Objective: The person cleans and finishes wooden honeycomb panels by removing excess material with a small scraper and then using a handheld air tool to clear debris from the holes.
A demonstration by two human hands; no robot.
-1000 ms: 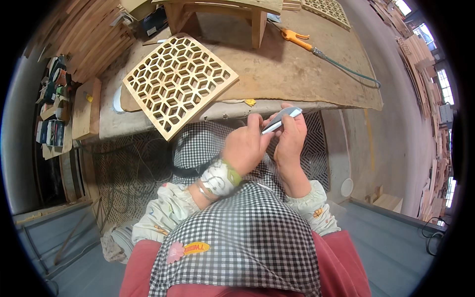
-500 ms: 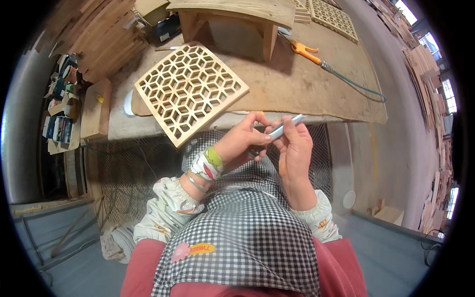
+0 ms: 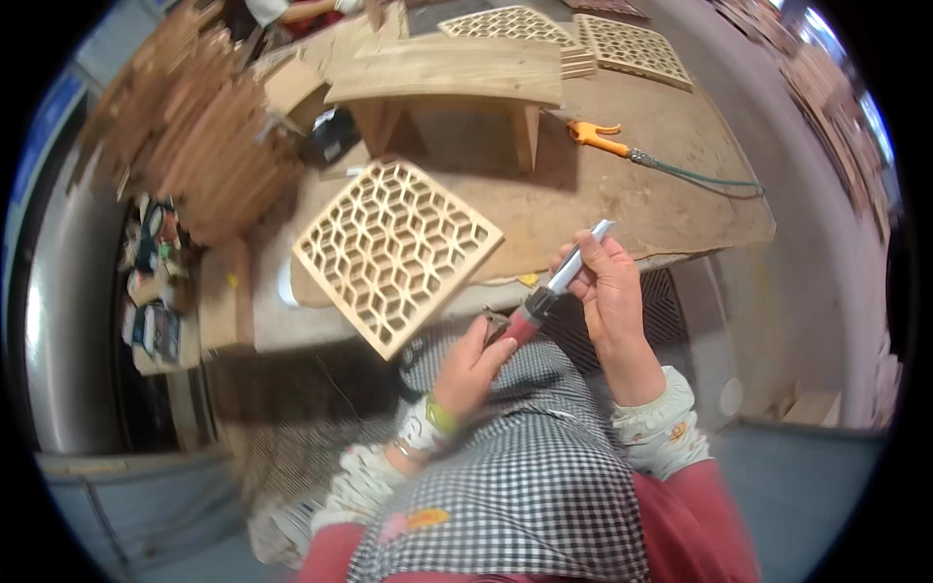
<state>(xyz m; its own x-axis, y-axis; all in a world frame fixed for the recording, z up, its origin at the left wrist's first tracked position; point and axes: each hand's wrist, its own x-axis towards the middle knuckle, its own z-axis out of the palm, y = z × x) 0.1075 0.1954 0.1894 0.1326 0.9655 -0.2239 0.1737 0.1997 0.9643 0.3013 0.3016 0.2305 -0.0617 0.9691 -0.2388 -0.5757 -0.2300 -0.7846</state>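
Observation:
My left hand (image 3: 466, 374) is closed round a hand tool with a red body (image 3: 522, 328) and a black and grey collar, which tilts up to the right. A flat, pale silvery strip (image 3: 575, 268) sticks out from the collar. My right hand (image 3: 614, 296) pinches this strip between thumb and fingers. Whether the strip is fixed in the collar I cannot tell. To the left of the tool, a square wooden lattice panel (image 3: 394, 255) with a pattern of small openings rests on the bench, one corner jutting over the near edge.
A low wooden stand (image 3: 442, 73) sits farther back on the bench (image 3: 671, 209). Right of it lies an orange air blow gun (image 3: 598, 139) with a green hose (image 3: 705, 177). More lattice panels (image 3: 634, 49) are at the back. Stacked wood (image 3: 185, 126) rises at left; another person's arm (image 3: 309, 10) shows behind.
My left hand has moved down and left, and the red tool body now shows in it. My right hand still pinches the strip. The whole view has shifted.

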